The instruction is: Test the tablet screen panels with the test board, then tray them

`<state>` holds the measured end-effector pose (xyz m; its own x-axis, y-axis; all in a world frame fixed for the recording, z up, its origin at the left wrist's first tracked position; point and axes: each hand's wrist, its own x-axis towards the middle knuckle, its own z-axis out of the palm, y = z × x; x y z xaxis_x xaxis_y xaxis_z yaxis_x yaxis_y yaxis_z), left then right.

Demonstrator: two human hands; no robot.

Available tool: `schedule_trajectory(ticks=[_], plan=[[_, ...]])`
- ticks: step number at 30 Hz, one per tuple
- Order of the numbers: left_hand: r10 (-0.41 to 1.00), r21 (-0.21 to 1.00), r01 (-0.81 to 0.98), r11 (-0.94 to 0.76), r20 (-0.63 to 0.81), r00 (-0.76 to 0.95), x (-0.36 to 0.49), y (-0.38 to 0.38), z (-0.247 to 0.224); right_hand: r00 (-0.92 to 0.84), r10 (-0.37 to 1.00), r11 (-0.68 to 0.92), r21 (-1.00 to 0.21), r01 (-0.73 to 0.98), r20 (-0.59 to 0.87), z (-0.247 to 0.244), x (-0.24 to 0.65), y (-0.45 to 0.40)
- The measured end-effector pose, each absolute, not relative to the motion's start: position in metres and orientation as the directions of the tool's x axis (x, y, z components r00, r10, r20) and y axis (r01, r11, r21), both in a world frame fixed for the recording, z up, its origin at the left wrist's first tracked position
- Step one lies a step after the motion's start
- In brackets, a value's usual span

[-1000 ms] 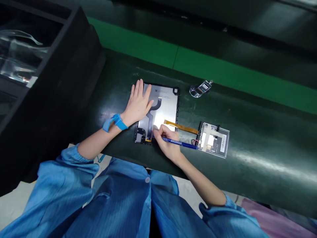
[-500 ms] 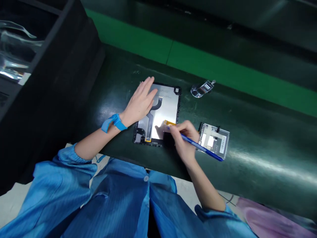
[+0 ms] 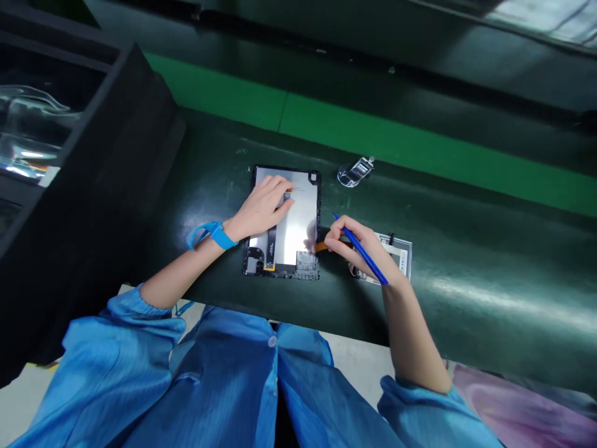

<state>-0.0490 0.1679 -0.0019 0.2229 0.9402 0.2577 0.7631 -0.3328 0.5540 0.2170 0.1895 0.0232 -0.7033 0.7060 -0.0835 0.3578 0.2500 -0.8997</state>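
A tablet back frame (image 3: 298, 230) with a shiny metal plate and a black flex cable lies on the dark green belt (image 3: 466, 249). My left hand (image 3: 263, 205) rests on its upper left part, fingers curled on the cable, a blue wrist strap (image 3: 209, 233) on the wrist. My right hand (image 3: 361, 246) sits just right of the frame, holding a blue pen (image 3: 361, 252) and pinching the orange ribbon cable (image 3: 321, 247). That ribbon runs toward a small circuit board (image 3: 398, 252), partly hidden under my hand.
A small clear plastic piece (image 3: 355, 172) lies beyond the tablet. A black tray rack (image 3: 93, 155) with clear film stands at the left. A bright green strip (image 3: 420, 146) runs along the belt's far side. Purple cloth (image 3: 513, 410) shows at the lower right.
My right hand left the frame's lower edge, moved right and raised the pen, now pinching the orange ribbon. My left hand's flat fingers have curled onto the flex cable.
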Motion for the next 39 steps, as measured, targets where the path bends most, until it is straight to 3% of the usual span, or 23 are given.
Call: schedule_trajectory(ticks=[4,7,9,11,14,20,24,30,36,39], plan=[[0.987,0.788,0.608,-0.095,-0.002,0.158,-0.043,0.177,0.013,-0.676,0.736,0.158,-0.978,0.137,0.024,0.023,0.199,0.193],[0.941,0.974,0.154,0.165,-0.202,0.271,-0.046,0.178,0.024,-0.657,0.75,0.128,-0.991,0.039,0.071,0.016,0.193,0.191],[0.875,0.941,-0.109,0.32,-0.249,0.415,-0.05,0.176,0.028,-0.653,0.754,0.088,-0.996,-0.004,0.069,0.012,0.193,0.189],[0.81,0.89,-0.204,0.408,-0.25,0.531,-0.052,0.173,0.03,-0.647,0.761,0.041,-0.999,-0.032,0.052,0.012,0.194,0.187],[0.802,0.883,-0.235,0.407,-0.222,0.554,-0.048,0.167,0.034,-0.649,0.761,0.001,-1.0,-0.024,0.016,0.015,0.196,0.184],[0.92,0.97,-0.027,0.24,-0.219,0.325,-0.021,0.149,0.045,-0.691,0.723,-0.01,-1.0,-0.006,-0.003,0.019,0.199,0.18],[0.961,0.984,-0.04,0.174,-0.161,0.226,-0.008,0.142,0.042,-0.718,0.696,0.008,-1.0,0.008,0.0,0.018,0.2,0.178],[0.896,0.972,0.093,0.214,-0.234,0.377,-0.01,0.141,0.037,-0.714,0.7,0.024,-1.0,0.0,0.017,0.021,0.199,0.177],[0.926,0.932,-0.188,0.311,-0.252,0.281,-0.016,0.142,0.037,-0.695,0.718,-0.015,-0.999,-0.048,0.022,0.023,0.198,0.177],[0.874,0.848,-0.289,0.445,-0.342,0.344,-0.019,0.144,0.038,-0.694,0.72,-0.025,-0.998,-0.064,0.027,0.024,0.197,0.177]])
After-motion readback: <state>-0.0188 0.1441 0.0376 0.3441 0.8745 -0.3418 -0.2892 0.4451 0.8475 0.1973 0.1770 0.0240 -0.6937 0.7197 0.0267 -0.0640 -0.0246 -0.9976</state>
